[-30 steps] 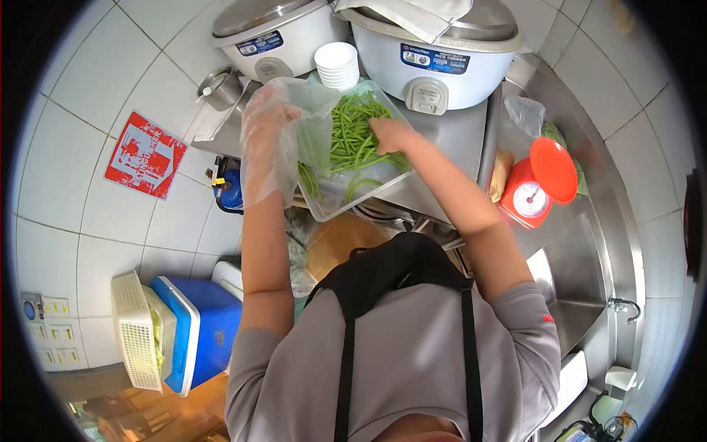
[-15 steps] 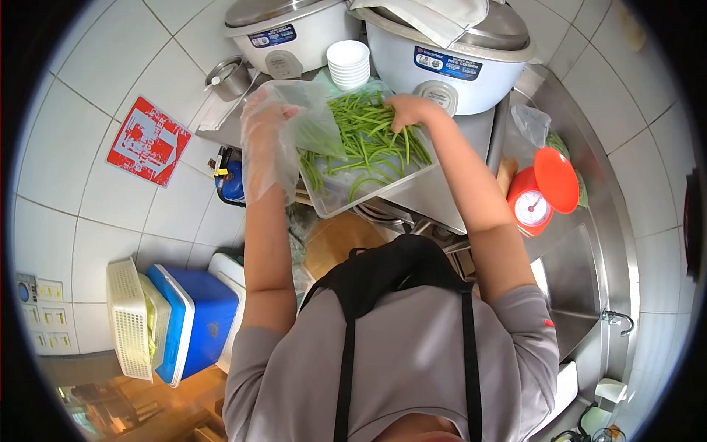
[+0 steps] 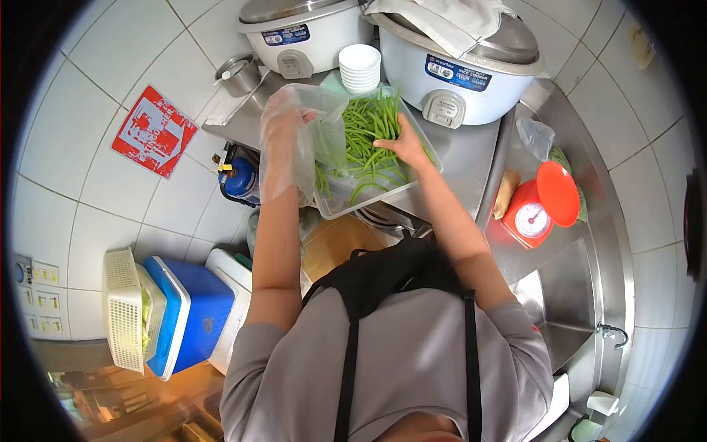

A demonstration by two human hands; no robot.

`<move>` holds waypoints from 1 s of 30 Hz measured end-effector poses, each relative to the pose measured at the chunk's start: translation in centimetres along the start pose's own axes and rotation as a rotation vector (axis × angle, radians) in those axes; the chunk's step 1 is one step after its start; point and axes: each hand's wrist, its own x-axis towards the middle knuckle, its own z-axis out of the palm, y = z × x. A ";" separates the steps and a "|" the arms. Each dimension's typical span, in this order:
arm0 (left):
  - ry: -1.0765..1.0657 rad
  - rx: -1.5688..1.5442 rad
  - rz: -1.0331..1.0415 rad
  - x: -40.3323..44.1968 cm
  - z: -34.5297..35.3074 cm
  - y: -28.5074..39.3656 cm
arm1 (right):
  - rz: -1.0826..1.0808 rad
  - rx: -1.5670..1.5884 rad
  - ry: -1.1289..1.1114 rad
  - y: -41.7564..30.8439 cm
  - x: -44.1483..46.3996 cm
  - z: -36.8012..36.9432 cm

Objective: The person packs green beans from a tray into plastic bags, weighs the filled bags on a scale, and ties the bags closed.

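Note:
My left hand (image 3: 286,118) is inside a clear plastic bag (image 3: 324,136), its fingers closed on the bag, which hangs open over the left part of a clear plastic tray (image 3: 340,204). Cut green beans (image 3: 362,136) lie heaped in the tray, with a few loose ones near its front edge. At the right side of the heap, my right hand (image 3: 405,144) is bare and curled round some of the beans, thumb pointing left. The bag's inside cannot be made out.
Behind the tray stand stacked white bowls (image 3: 359,68) and two rice cookers (image 3: 460,74) (image 3: 305,40). A metal pot (image 3: 239,76) is at the left. On the right are a red scale (image 3: 526,214) and a sink (image 3: 567,295). A blue cooler (image 3: 199,313) stands lower left.
My right hand has moved from the back right of the beans to their right side and closed round some. The bagged left hand stays by the tray. The whole view has shifted slightly.

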 end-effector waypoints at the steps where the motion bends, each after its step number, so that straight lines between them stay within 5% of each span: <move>1: -0.004 0.003 0.006 0.0 -0.1 -0.2 | 0.032 -0.099 0.020 0.4 -0.3 0.4; 5: 0.033 0.025 0.010 -0.6 0.8 0.1 | 0.194 -0.080 -0.069 -0.8 0.0 0.2; 8: 0.015 0.005 0.002 -0.7 0.8 0.1 | 0.042 0.041 0.047 1.9 1.1 0.2; 11: -0.043 -0.062 0.077 -0.9 0.9 -0.3 | 0.133 0.021 -0.052 0.5 0.6 0.0; 15: 0.022 0.128 -0.004 -2.3 3.1 2.0 | -0.006 -0.265 0.045 3.3 0.5 0.9; 19: -0.198 0.076 0.018 0.2 1.0 -0.5 | 0.099 0.214 0.039 -4.0 1.7 -1.6; 26: -0.356 0.007 0.072 -2.6 2.1 0.6 | -0.218 0.679 0.082 -17.5 5.5 -3.2; 30: -0.409 -0.024 0.051 -3.6 3.1 0.5 | -0.351 0.661 0.026 -21.2 6.3 -0.9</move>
